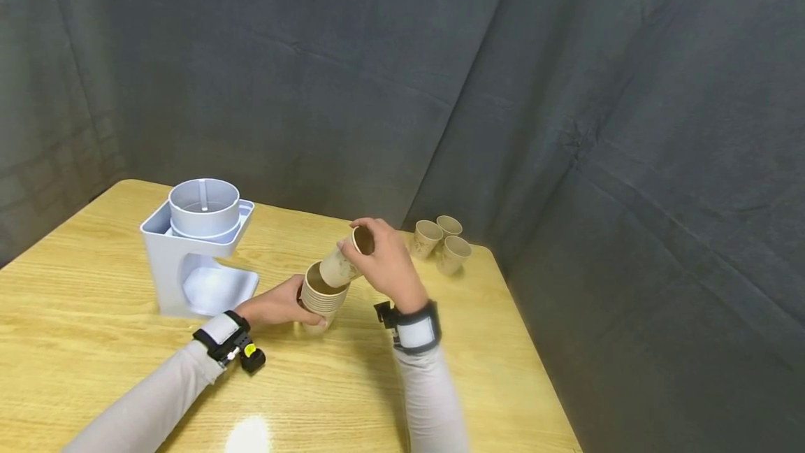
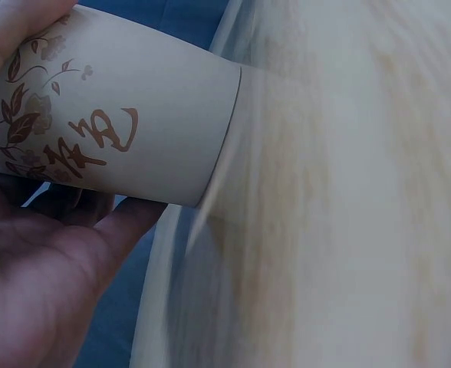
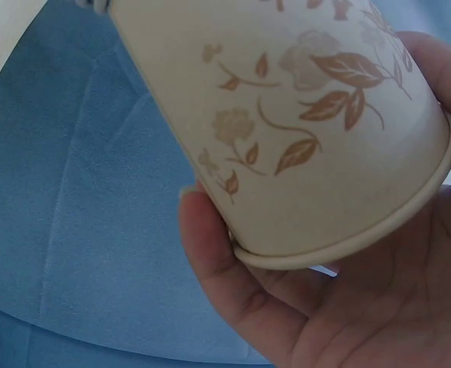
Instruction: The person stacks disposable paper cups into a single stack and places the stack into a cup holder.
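Observation:
My left hand (image 1: 281, 303) grips a stack of nested paper cups (image 1: 323, 299) low over the table, its rims facing up. Brown lettering and leaves show on the stack's outer cup (image 2: 110, 107) in the left wrist view. Above the stack, my right hand (image 1: 388, 263) holds a single paper cup (image 1: 339, 268) near its rim, thumb on one side and fingers on the other. This cup is tilted, with its base end at the mouth of the stack. A flower print covers the cup's side (image 3: 310, 123) in the right wrist view.
Three paper cups (image 1: 428, 233) stand upright close together at the table's back right corner. To the left is a white stand (image 1: 165, 264) with a round bowl-like container (image 1: 204, 219) on top. Dark curtains (image 1: 302, 75) hang behind and to the right of the wooden table (image 1: 302, 397).

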`<state>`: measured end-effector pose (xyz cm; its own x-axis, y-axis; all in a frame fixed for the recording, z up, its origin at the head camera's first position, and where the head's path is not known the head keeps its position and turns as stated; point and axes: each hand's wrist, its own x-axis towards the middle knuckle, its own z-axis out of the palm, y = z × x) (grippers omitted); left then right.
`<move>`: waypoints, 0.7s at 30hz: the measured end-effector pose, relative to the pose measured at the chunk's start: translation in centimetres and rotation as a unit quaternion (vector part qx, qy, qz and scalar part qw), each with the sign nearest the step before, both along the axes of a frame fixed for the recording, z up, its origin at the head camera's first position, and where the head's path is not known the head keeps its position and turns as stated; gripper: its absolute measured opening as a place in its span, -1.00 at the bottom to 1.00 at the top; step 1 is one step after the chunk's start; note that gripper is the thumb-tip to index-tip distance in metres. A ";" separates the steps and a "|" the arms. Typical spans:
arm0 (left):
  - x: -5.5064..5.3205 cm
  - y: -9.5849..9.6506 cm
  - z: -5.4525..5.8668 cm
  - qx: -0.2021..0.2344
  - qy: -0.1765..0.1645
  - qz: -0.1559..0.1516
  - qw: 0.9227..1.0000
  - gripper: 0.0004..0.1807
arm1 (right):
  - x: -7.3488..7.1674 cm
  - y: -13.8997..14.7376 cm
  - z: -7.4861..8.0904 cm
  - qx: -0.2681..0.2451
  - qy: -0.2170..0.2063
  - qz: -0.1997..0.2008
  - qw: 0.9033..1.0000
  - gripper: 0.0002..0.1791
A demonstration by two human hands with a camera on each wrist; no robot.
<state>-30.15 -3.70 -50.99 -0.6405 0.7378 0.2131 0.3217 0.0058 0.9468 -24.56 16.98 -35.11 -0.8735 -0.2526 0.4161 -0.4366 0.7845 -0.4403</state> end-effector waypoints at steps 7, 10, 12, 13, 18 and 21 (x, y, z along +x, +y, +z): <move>0.1 0.1 0.2 0.002 0.002 0.002 1.000 -0.32 | 0.0 -0.3 -0.1 0.018 -0.007 0.012 1.000 -0.48; 0.1 0.1 0.2 0.001 0.005 0.004 1.000 -0.31 | 0.0 -0.4 -0.3 0.026 -0.011 0.021 0.999 -0.46; 0.1 0.1 0.2 -0.001 0.006 0.006 1.000 -0.30 | -0.1 -0.5 -0.4 0.029 -0.010 0.031 0.999 -0.47; 0.2 0.1 0.2 -0.001 0.006 0.006 1.000 -0.30 | -0.1 -0.6 -0.4 0.031 -0.009 0.036 0.999 -0.47; 0.2 0.1 0.3 -0.003 0.010 0.006 1.000 -0.30 | -0.1 -0.9 -0.6 0.041 -0.013 0.054 0.998 -0.48; 0.2 0.1 0.3 0.000 0.010 0.003 1.000 -0.31 | -0.1 -1.2 -0.7 0.049 -0.022 0.056 0.997 -0.48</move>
<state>-29.90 -3.56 -50.71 -0.6410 0.7337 0.2256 0.3410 0.0090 0.9400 -24.65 15.82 -35.81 -0.8547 -0.3870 0.3459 -0.5055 0.7719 -0.3856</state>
